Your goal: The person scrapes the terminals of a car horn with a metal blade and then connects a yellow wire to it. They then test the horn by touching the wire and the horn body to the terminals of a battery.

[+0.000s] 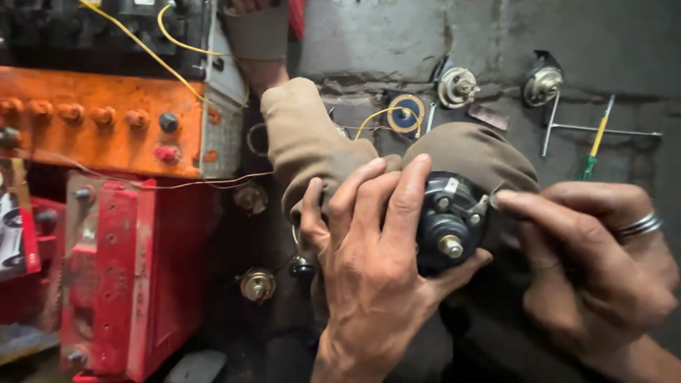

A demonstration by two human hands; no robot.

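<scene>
My left hand [372, 259] grips a round black horn-like part [447, 221] with a brass centre stud, its fingers curled over the top and the thumb under it. My right hand [603, 269], a ring on one finger, pinches a small metal tab at the part's right edge. Both hands rest above my bent knees in brown trousers [305, 142].
An orange box with knobs [106, 117] and a red battery-like case [120, 276] stand at the left. On the grey floor lie similar round metal parts [457, 86], a blue disc with a yellow wire [406, 113], a T-handled wrench [567, 128] and a green-yellow screwdriver [594, 149]. Another person's sleeve [259, 35] shows at the top.
</scene>
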